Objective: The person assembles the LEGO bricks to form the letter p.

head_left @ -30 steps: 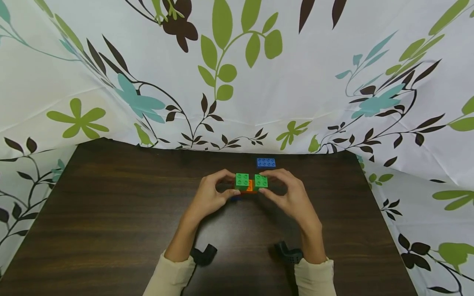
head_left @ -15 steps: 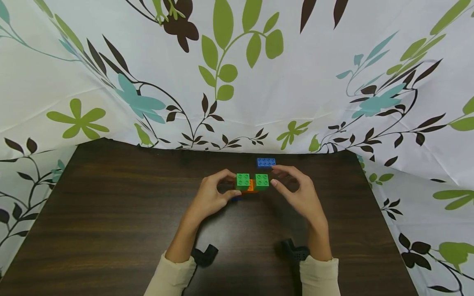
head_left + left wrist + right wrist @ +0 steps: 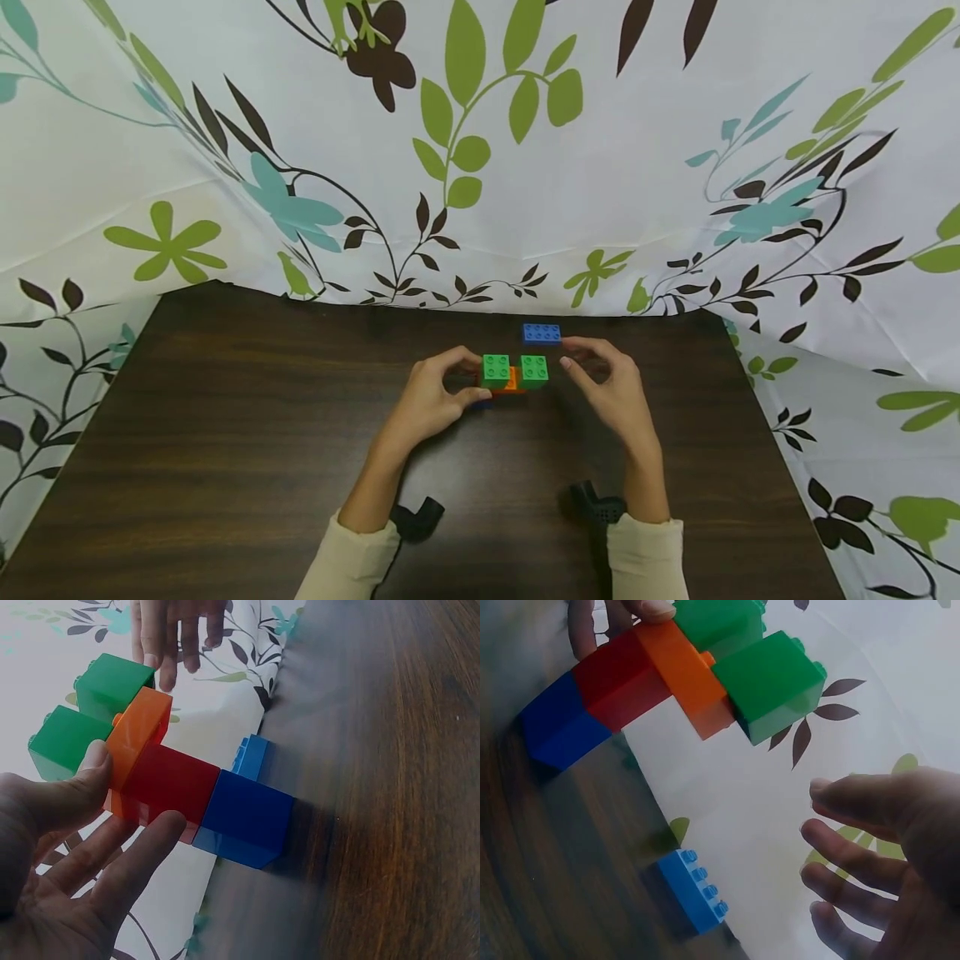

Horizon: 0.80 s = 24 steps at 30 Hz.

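Observation:
A tower of toy building blocks stands on the dark table. At its bottom is a dark blue block [image 3: 247, 817], with a red block [image 3: 174, 787] above it and a wider orange block [image 3: 686, 682] across the top. Two green blocks [image 3: 496, 371] sit on the orange one with a gap between them. My left hand [image 3: 431, 400] holds the tower near the orange block, thumb on the near side. Apart from the tower on its right, my right hand [image 3: 618, 387] has its fingers loosely bent around nothing. A loose blue brick [image 3: 542, 334] lies just beyond its fingertips.
Behind the table [image 3: 262, 433] hangs a white cloth [image 3: 300, 125] with a leaf pattern, which also covers both sides. The loose brick lies near the table's back edge. A dark wrist mount [image 3: 417, 521] sits on each wrist.
My right hand has let go of the right green block and moved right, away from the tower. My left hand keeps its hold. The view has shifted slightly.

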{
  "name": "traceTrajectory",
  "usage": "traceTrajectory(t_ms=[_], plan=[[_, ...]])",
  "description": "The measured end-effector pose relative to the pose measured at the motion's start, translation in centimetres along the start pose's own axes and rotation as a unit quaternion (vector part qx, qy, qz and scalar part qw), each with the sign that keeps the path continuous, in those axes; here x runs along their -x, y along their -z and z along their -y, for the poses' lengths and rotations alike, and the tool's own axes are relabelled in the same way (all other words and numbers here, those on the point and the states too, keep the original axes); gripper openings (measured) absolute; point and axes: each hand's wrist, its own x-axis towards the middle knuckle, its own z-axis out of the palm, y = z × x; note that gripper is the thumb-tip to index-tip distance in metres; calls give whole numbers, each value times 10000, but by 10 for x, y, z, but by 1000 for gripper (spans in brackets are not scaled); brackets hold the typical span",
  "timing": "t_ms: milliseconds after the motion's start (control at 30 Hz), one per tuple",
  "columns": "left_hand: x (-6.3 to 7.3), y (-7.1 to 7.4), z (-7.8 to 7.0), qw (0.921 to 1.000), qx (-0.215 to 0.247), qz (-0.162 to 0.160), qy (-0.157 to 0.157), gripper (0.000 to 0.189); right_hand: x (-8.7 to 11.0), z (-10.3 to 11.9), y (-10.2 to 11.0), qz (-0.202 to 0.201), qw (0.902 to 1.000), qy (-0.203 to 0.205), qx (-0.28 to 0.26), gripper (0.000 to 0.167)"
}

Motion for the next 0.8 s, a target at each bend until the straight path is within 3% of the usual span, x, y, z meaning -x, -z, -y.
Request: traceTrajectory(t_ms=[200, 500, 800], plan=[[-1, 0, 0, 9999, 52, 66, 91, 31, -8, -8, -4, 8, 9997, -168, 164, 31], [-1, 0, 2, 10000, 29, 54, -6, 31, -29, -33, -10, 398, 9952, -310, 840, 40], [-1, 0, 4, 10000, 7, 31, 2, 31, -46, -45, -14, 725, 9907, -489, 1046, 46]])
